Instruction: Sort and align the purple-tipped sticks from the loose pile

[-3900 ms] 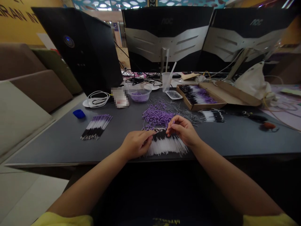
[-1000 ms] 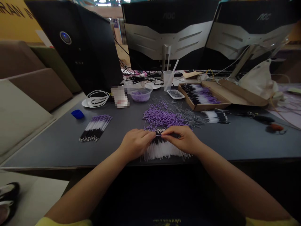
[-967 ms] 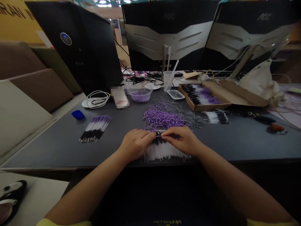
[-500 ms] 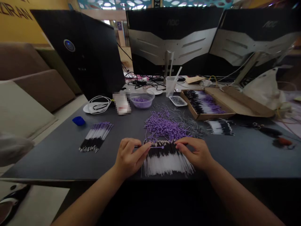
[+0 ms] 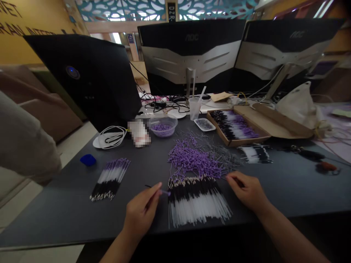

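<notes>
Purple bits (image 5: 161, 127) lie in a clear bowl (image 5: 163, 134), banded sticks (image 5: 233, 124) fill an open cardboard box (image 5: 246, 141), and a white tray (image 5: 210, 129) near a cup (image 5: 194, 109) with a straw (image 5: 202, 93) carries small dark bits (image 5: 204, 124). From my remote post I see the left hand (image 5: 140, 212) pinching a slim stick (image 5: 165, 193), dark at one end, purple at the other, just left of the row of black-and-white sticks (image 5: 197, 202); right hand (image 5: 249, 191) near the loose purple pile (image 5: 192, 159), fingertips close, grip: I cannot tell. Dark grey worktop (image 5: 149, 164), monitors (image 5: 192, 47) behind, black computer case (image 5: 106, 84) at left, yellow wall (image 5: 49, 12) beyond.
</notes>
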`<state>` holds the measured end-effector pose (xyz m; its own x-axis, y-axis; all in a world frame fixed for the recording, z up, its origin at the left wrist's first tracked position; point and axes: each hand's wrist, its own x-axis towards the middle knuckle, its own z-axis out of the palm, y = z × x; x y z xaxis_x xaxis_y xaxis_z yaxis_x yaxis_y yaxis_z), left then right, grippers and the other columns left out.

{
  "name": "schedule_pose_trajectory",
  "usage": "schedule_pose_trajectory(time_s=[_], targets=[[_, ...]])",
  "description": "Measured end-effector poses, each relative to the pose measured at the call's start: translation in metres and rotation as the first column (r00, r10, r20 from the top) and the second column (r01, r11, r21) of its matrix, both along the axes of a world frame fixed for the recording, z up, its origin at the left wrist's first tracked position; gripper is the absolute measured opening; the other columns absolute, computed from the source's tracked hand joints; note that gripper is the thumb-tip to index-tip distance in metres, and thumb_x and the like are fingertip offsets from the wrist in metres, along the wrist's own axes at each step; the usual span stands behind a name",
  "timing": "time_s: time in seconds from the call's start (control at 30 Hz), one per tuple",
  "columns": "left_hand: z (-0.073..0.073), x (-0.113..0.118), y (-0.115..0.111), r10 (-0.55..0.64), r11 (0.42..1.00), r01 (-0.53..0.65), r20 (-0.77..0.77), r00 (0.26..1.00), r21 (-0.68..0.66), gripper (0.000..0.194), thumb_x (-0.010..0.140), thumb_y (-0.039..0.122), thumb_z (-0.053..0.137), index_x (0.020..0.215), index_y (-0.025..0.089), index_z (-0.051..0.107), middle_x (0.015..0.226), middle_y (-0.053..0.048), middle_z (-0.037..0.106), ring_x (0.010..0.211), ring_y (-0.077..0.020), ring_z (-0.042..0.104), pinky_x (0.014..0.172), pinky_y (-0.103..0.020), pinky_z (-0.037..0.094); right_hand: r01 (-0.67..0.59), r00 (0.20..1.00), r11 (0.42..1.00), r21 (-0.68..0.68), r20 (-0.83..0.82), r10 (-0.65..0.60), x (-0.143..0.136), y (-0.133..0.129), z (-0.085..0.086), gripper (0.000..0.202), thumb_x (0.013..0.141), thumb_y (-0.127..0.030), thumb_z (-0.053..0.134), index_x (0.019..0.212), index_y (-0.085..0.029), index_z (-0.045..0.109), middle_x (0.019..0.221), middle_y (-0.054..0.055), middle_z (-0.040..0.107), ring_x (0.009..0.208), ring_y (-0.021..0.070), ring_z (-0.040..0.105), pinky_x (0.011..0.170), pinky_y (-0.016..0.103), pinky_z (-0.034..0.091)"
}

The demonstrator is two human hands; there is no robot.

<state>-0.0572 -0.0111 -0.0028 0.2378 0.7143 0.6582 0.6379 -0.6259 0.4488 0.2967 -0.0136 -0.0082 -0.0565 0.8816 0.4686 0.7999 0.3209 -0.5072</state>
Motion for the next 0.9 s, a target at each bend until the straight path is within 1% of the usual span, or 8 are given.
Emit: schedule_pose_trajectory(time_s=[0.1,0.2,0.37,0.47,0.53,0.63,0.73,0.9], targets=[[-0.006,-0.010,-0.010,0.088,0.984,-0.064,0.143,0.986,-0.165,0.027,0.087,0.016,0.056,0.112,0.023,0.063,0.100,-0.003,0.070,0.078,-0.0125,0.068,0.071,-0.022,0.056,-0.013,1.000,0.978,-0.210,0.001,0.014,0.011,-0.002,-0.004,0.028,0.091,-0.035,0.047,0.072,-0.020,0.061,0.056,-0.002,0.058,0.050,0.0127,0.055,0.050,0.023,0.039],[-0.013,-0.016,-0.021,0.152,0.974,-0.121,0.163,0.975,-0.190,0.030,0.087,0.019,0.056,0.114,0.025,0.064,0.108,-0.002,0.070,0.086,-0.0153,0.069,0.076,-0.025,0.058,-0.053,0.998,0.955,-0.291,-0.035,0.045,0.019,-0.007,-0.005,0.033,0.092,-0.038,0.044,0.070,-0.020,0.061,0.057,-0.001,0.058,0.053,0.0136,0.055,0.052,0.024,0.039],[-0.015,-0.020,-0.026,0.106,0.945,-0.051,0.156,0.982,-0.324,0.036,0.089,0.020,0.052,0.123,0.027,0.058,0.118,-0.004,0.066,0.098,-0.0176,0.067,0.078,-0.027,0.059,-0.108,0.982,0.930,-0.351,-0.184,0.044,0.023,-0.013,0.001,0.034,0.090,-0.042,0.046,0.070,-0.019,0.063,0.063,0.001,0.060,0.059,0.0149,0.055,0.057,0.025,0.040],[-0.017,-0.021,-0.026,0.077,0.957,-0.037,0.132,0.988,-0.287,0.033,0.087,0.018,0.054,0.119,0.026,0.061,0.118,-0.004,0.065,0.104,-0.0190,0.064,0.082,-0.029,0.058,-0.149,0.955,0.891,-0.429,-0.295,0.017,0.022,-0.014,0.004,0.035,0.088,-0.045,0.049,0.070,-0.018,0.062,0.062,0.001,0.056,0.058,0.0135,0.051,0.055,0.024,0.038],[-0.019,-0.021,-0.026,0.068,0.972,-0.040,0.114,0.991,-0.232,0.030,0.085,0.016,0.057,0.113,0.026,0.064,0.112,-0.004,0.067,0.097,-0.0176,0.066,0.082,-0.029,0.058,-0.164,0.926,0.864,-0.476,-0.377,-0.032,0.022,-0.015,0.004,0.036,0.087,-0.048,0.050,0.071,-0.018,0.061,0.056,-0.002,0.049,0.051,0.0112,0.043,0.049,0.023,0.032],[-0.020,-0.020,-0.028,0.089,0.977,-0.062,0.125,0.988,-0.205,0.026,0.085,0.016,0.057,0.109,0.024,0.065,0.104,-0.004,0.068,0.075,-0.0122,0.066,0.073,-0.025,0.057,-0.174,0.877,0.830,-0.530,-0.467,-0.114,0.022,-0.017,0.001,0.039,0.086,-0.053,0.049,0.073,-0.017,0.059,0.047,-0.006,0.035,0.043,0.0089,0.032,0.044,0.023,0.024],[-0.018,-0.017,-0.028,0.179,0.946,-0.125,0.161,0.971,-0.299,0.026,0.088,0.022,0.055,0.113,0.023,0.063,0.095,-0.004,0.068,0.063,-0.0098,0.061,0.062,-0.023,0.055,-0.169,0.851,0.822,-0.545,-0.502,-0.158,0.023,-0.019,-0.001,0.042,0.086,-0.055,0.049,0.073,-0.016,0.059,0.046,-0.006,0.035,0.043,0.0085,0.031,0.044,0.023,0.024],[-0.019,-0.019,-0.026,0.307,0.862,-0.117,0.325,0.895,-0.494,0.049,0.090,0.032,0.053,0.136,0.023,0.041,0.108,-0.008,0.066,0.058,-0.0099,0.059,0.056,-0.024,0.055,-0.154,0.830,0.824,-0.545,-0.524,-0.191,0.018,-0.022,0.000,0.039,0.086,-0.052,0.050,0.072,-0.016,0.059,0.048,-0.006,0.037,0.044,0.0087,0.033,0.045,0.023,0.026]])
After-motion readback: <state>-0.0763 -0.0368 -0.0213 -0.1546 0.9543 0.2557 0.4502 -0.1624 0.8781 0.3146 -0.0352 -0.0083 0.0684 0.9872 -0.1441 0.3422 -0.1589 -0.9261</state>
